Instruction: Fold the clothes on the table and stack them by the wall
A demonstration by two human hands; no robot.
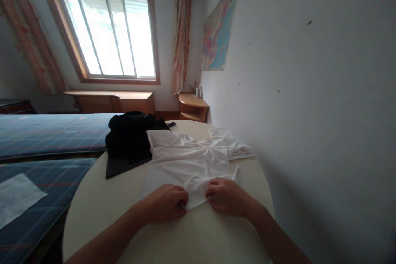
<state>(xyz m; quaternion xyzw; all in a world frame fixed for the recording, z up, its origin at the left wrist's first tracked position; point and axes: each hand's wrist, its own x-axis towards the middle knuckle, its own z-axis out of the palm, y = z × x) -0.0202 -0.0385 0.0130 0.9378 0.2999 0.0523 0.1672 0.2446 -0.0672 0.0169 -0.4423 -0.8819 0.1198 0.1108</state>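
A white T-shirt (192,161) lies spread and wrinkled on a round cream table (102,206), its near hem toward me. My left hand (168,203) is closed on the hem, fingers curled around the cloth. A short way to the right, my right hand (224,196) also grips the hem, with a bit of fabric bunched at its fingers. Between the two hands the edge of the cloth is drawn out. Folds run across the middle of the shirt, and one sleeve side spreads toward the wall.
Black clothing (133,132) is heaped on a dark flat item (126,165) at the table's far left. The white wall (324,132) borders the table on the right. Plaid mattresses (55,132) lie on the left, one bearing a paper sheet (18,198). A corner shelf (193,101) stands behind.
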